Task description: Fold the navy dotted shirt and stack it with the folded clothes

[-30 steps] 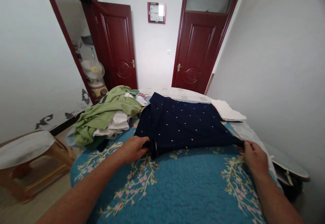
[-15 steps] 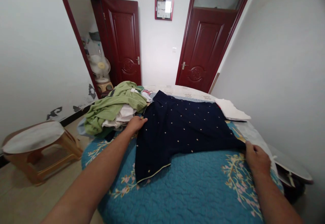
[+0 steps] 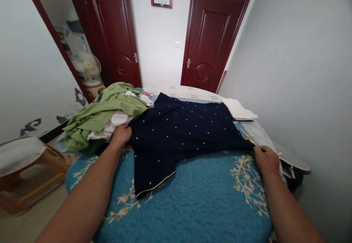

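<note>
A navy shirt [image 3: 181,125] with small pale dots and a cream-edged sleeve lies spread over a blue quilted cover [image 3: 187,195] with flower patterns. My left hand [image 3: 122,135] is closed on the shirt's left edge, beside the clothes pile. At the opposite side, my right hand [image 3: 266,158] pinches the near right corner of the shirt. Between the two hands the cloth is stretched fairly flat, and one sleeve hangs toward me on the cover. The fingertips of both hands are partly hidden.
A heap of clothes [image 3: 107,107], green on top with white beneath, sits at the left. A folded white cloth [image 3: 239,109] lies at the far right. A stool [image 3: 30,166] stands on the floor at left. Two dark red doors and a wall [image 3: 297,70] surround the table.
My left hand has shifted outward and now grips the shirt's left edge, pulling it left. The right hand still holds its corner. The whole view has swung somewhat to the right.
</note>
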A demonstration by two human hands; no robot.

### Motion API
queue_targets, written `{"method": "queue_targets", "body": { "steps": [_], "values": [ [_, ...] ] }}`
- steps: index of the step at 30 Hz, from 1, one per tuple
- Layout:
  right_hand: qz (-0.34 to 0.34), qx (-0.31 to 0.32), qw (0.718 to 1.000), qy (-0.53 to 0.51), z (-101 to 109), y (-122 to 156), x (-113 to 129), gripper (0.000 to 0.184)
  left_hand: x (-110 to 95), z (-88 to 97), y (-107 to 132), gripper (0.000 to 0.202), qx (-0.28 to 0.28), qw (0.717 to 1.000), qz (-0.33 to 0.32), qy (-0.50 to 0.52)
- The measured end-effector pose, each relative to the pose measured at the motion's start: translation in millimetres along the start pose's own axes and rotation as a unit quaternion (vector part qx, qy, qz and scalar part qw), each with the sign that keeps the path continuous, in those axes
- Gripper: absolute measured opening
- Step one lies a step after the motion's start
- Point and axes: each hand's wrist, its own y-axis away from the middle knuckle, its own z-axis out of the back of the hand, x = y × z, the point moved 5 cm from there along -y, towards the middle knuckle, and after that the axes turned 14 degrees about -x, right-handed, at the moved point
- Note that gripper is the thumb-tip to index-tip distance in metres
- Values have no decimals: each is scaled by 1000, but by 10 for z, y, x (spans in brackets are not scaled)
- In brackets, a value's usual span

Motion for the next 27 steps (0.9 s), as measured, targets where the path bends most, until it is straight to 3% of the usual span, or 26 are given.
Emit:
{"method": "queue_targets", "body": {
  "steps": [3, 6, 10, 12, 14, 17, 20, 22, 24, 27],
  "values": [
    [11, 14, 1000, 7, -16, 32, 46, 44, 35, 121, 50, 32, -7, 995, -36, -96],
    [35, 7, 999, -18, -20, 71, 107, 46, -54, 144, 176, 39, 10, 976, -73, -206],
    [172, 13, 982, -70, -53, 154, 294, 58, -216, 191, 399, 53, 3, 954, -168, -249],
    [236, 38, 969, -67, -101, 209, 382, 52, -264, 218, 535, 50, 12, 939, -248, -237],
    [267, 50, 961, -53, -134, 247, 437, 42, -266, 251, 704, 40, 55, 927, -321, -183],
    [292, 13, 955, -48, -94, 272, 496, 30, -202, 346, 1038, 36, 172, 904, -388, -47],
    [318, -38, 945, -62, 13, 286, 563, 20, -102, 436, 1405, 48, 280, 863, -421, 20],
    [337, -49, 936, -82, 81, 292, 609, 19, -73, 463, 1566, 49, 276, 853, -441, 29],
    [350, -46, 930, -104, 131, 292, 635, 22, -81, 444, 1651, 31, 246, 855, -456, 33],
    [329, -45, 940, -76, 156, 263, 568, 18, -105, 392, 1688, 22, 224, 855, -466, 44]
  ]
}}
